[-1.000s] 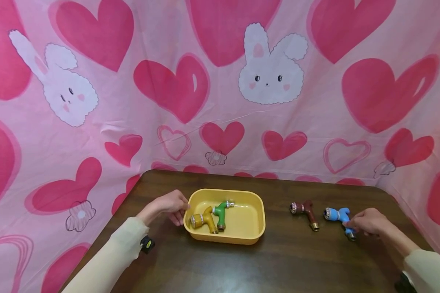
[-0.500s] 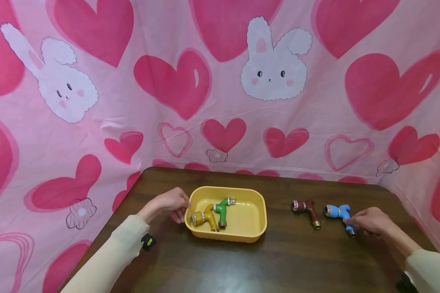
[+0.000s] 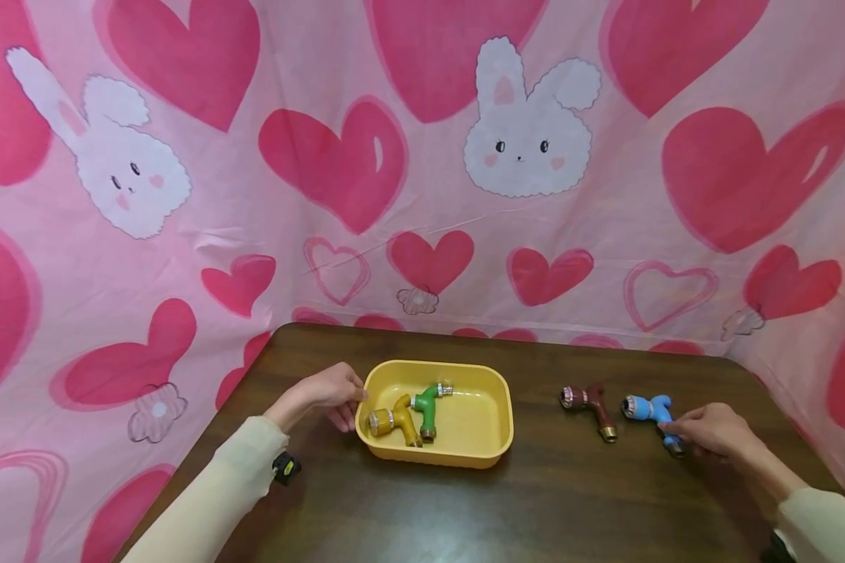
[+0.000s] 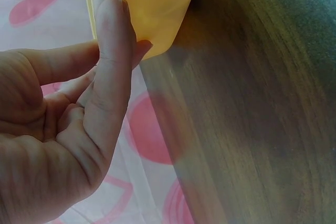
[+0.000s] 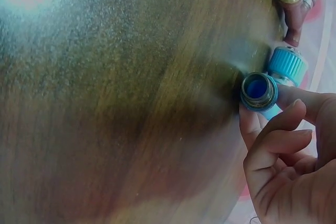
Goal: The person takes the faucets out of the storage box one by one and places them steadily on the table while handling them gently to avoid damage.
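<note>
In the head view, my left hand pinches the left rim of a yellow plastic basin. The left wrist view shows thumb and fingers at the basin's wall. Inside the basin, on its left half, lie a yellow tap and a green tap, close together. To the right, a blue tap lies on the table, and my right hand pinches it near its threaded end. From the right wrist, that blue tap's open threaded end faces the camera, with thumb and forefinger against its body.
A dark red tap with a brass end lies on the brown wooden table, between the basin and the blue tap. Behind the table hangs a pink cloth printed with hearts and rabbits, which also covers both sides.
The head view has shifted very slightly. Both hands keep their places, one at the basin's rim and one at the blue tap, and the taps lie as before.
</note>
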The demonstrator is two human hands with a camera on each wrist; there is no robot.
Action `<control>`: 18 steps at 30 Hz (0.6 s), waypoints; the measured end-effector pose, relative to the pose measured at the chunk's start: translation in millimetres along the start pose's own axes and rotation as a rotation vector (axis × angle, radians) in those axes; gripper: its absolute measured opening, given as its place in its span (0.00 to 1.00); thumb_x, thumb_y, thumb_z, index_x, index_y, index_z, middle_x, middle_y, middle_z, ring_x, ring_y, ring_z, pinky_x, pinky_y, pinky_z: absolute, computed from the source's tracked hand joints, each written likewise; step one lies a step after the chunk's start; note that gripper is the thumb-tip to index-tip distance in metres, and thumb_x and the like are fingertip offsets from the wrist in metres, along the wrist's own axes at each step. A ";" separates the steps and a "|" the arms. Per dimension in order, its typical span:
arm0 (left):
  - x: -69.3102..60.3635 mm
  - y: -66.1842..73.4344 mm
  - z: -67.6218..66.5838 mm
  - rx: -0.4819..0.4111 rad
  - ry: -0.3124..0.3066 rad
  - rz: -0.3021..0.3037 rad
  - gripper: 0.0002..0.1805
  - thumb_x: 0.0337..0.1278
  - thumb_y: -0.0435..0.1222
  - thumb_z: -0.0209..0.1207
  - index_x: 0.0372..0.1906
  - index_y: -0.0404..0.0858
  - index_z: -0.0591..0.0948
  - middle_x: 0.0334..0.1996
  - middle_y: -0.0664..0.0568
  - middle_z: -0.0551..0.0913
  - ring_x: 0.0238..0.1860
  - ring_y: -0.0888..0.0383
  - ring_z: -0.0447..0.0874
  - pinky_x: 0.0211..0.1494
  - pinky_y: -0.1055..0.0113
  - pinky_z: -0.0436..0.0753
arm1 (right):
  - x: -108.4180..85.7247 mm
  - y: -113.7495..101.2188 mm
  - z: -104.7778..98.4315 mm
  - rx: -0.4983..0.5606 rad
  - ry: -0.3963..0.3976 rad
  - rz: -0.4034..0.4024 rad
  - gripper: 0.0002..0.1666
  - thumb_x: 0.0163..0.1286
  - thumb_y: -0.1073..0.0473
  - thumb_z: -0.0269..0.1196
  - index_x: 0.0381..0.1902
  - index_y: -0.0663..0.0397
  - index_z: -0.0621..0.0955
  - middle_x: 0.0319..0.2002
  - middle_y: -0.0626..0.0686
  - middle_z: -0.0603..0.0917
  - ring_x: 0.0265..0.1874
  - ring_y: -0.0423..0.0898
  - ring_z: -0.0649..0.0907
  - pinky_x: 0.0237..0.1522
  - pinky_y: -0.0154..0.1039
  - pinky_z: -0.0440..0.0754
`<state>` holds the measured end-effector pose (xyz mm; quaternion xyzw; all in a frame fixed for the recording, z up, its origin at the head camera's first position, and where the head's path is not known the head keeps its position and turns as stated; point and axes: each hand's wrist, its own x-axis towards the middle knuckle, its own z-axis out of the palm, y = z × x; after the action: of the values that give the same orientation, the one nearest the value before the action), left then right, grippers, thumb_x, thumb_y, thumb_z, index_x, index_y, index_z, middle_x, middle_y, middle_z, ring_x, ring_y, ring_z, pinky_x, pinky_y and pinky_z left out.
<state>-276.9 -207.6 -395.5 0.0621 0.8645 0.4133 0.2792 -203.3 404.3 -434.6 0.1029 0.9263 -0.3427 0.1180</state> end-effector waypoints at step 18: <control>-0.3 0.8 0.1 0.007 0.005 0.007 0.12 0.76 0.29 0.56 0.40 0.26 0.87 0.21 0.41 0.83 0.17 0.55 0.85 0.26 0.60 0.90 | -3.7 3.2 2.0 0.023 0.026 0.018 0.20 0.68 0.46 0.71 0.35 0.61 0.87 0.14 0.48 0.76 0.13 0.40 0.72 0.16 0.34 0.71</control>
<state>-276.7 -207.1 -394.8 0.0648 0.8664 0.4114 0.2754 -198.6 404.9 -437.0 0.1169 0.9229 -0.3507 0.1079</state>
